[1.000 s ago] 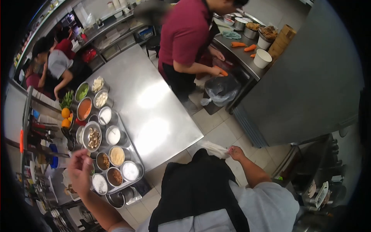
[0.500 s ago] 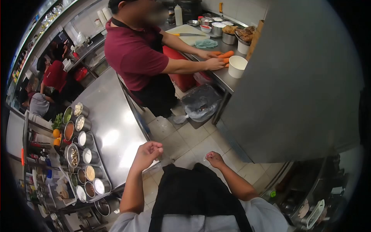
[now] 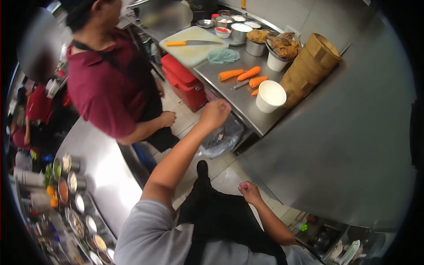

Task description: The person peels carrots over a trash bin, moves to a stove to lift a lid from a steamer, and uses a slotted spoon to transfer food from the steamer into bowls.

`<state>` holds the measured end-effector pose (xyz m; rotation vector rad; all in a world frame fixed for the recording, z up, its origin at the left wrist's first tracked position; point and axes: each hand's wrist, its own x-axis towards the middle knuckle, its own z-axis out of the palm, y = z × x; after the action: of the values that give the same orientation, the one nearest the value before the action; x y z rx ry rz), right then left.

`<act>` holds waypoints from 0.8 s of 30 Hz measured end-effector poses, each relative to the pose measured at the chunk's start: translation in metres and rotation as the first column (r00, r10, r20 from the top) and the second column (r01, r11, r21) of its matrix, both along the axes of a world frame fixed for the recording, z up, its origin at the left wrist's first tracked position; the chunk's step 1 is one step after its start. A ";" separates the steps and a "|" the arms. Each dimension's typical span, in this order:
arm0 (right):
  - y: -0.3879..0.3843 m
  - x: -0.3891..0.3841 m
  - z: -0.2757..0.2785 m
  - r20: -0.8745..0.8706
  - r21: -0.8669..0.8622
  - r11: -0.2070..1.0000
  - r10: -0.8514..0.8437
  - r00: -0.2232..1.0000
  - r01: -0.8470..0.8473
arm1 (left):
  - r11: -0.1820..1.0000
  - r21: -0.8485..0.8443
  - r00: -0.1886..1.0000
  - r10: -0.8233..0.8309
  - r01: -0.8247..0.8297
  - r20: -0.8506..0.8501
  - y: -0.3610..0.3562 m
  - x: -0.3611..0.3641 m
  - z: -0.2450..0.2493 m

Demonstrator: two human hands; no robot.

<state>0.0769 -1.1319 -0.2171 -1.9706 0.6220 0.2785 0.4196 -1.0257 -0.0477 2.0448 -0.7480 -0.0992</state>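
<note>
My left hand [image 3: 215,113] reaches forward over the bin's clear plastic liner [image 3: 223,137], beside the front edge of the steel counter [image 3: 251,106]. Its fingers are loosely curled in, with nothing visible in them. Down by my black apron [image 3: 214,214], my right hand [image 3: 250,193] is curled with nothing showing in it. Several orange carrots [image 3: 231,75] lie on the counter ahead of my left hand. Among them is a small metal-handled tool [image 3: 240,85], perhaps a peeler. A white tub [image 3: 271,96] stands at the carrots' right, close to the edge.
A co-worker in a maroon shirt [image 3: 99,81] stands at the left. Farther back are a knife [image 3: 194,43] on a cutting board [image 3: 194,33], a green cloth [image 3: 223,56] and bamboo steamers [image 3: 311,66]. A red cooler [image 3: 183,81] sits below. A steel cabinet side [image 3: 327,145] rises at right.
My left hand has moved forward toward the counter. The co-worker's hands have left the carrots, and that person has stepped back to the left. My view has shifted closer to the counter.
</note>
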 end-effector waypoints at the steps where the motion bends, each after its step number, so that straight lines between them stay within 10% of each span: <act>1: 0.001 0.020 0.014 -0.001 -0.002 1.000 -0.026 1.000 0.026 | 0.998 0.018 0.994 0.051 -0.053 0.094 -0.032 0.029 -0.007; 6: 0.013 0.135 0.070 0.019 -0.135 0.991 -0.005 1.000 0.008 | 0.991 -0.082 0.992 -0.098 0.105 0.077 -0.190 0.136 -0.056; 8: 0.022 0.177 0.091 -0.026 -0.215 0.976 0.028 0.999 -0.033 | 0.947 0.279 0.974 -0.197 0.159 0.112 -0.219 0.160 -0.064; 12: 0.025 0.216 0.089 0.045 -0.179 0.981 0.080 0.996 -0.071 | 0.916 0.372 0.907 -0.278 0.151 0.316 -0.239 0.175 -0.073; 18: 0.026 0.253 0.078 0.083 -0.137 0.989 0.071 0.994 -0.060 | 0.789 0.541 0.888 -0.433 0.291 0.154 -0.255 0.194 -0.071; 20: 0.022 0.263 0.080 0.071 -0.079 0.997 0.024 0.997 -0.018 | 0.886 0.295 0.920 -0.279 0.357 -0.276 -0.244 0.201 -0.053; 22: 0.015 0.270 0.070 0.149 -0.049 0.998 -0.021 0.989 0.029 | 0.925 0.217 0.940 -0.265 0.310 -0.212 -0.234 0.213 -0.062; 24: 0.007 0.279 0.045 0.243 -0.043 0.995 -0.079 0.967 0.092 | 0.931 0.009 0.637 -0.243 0.366 -0.731 -0.212 0.223 -0.058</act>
<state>0.3556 -1.1253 -0.1717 -1.9851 0.5593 -0.0325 0.6423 -1.2379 -0.1055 1.7662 -0.5665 -1.1389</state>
